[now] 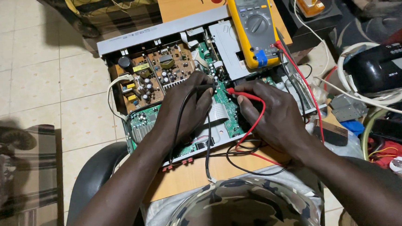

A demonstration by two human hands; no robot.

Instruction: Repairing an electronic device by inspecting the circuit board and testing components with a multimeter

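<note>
Left hand (186, 107) pinches the black probe (205, 86) down on the green circuit board (226, 107), while the right hand (270, 111) pinches the red probe (240, 94) tip just beside it. The board sits inside the opened player (159, 34) on the tabletop (180, 2), with the yellow meter (253, 23) resting on the far edge, its red lead (301, 81) trailing.

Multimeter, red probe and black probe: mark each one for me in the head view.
Yellow multimeter (254, 25), head view, on its rotary dial.
Red probe (242, 95), head view, on the shaft held by the right hand (271, 115).
Black probe (205, 86), head view, on the shaft held by the left hand (184, 110).
</note>
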